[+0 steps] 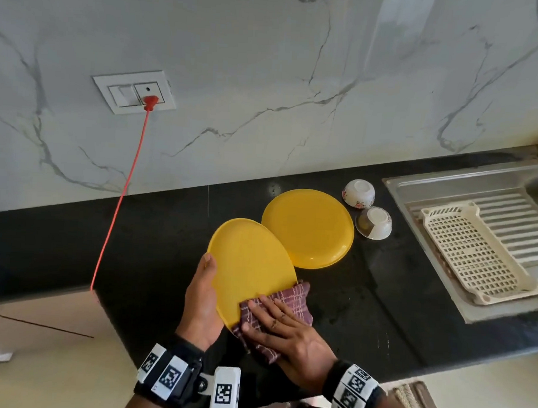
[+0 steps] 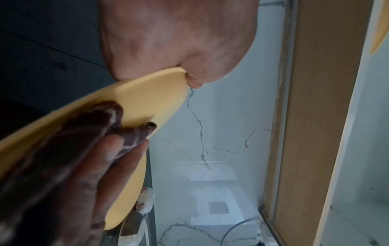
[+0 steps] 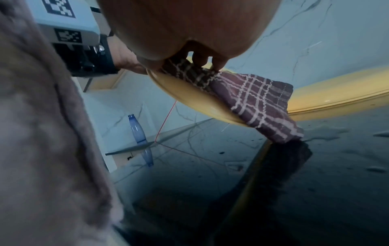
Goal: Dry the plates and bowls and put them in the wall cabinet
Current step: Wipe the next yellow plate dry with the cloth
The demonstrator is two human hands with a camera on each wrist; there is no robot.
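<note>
My left hand (image 1: pixel 203 293) grips a yellow plate (image 1: pixel 249 264) by its left rim, thumb on the face, and holds it tilted above the black counter. My right hand (image 1: pixel 275 321) presses a maroon checked cloth (image 1: pixel 297 297) flat against the plate's lower right edge with straight fingers. In the right wrist view the cloth (image 3: pixel 258 103) drapes over the rim of the held plate (image 3: pixel 195 98). A second yellow plate (image 1: pixel 308 227) lies face down on the counter behind. Two white flowered bowls (image 1: pixel 358 193) (image 1: pixel 374 222) stand upside down to its right.
A cream dish rack (image 1: pixel 475 253) sits on the steel drainboard (image 1: pixel 447 187) at the right. A red cord (image 1: pixel 123 194) runs from the wall socket (image 1: pixel 134 91) down past the counter's left end. The counter (image 1: pixel 380 301) shows water spots. A blue bottle (image 3: pixel 136 129) stands far left.
</note>
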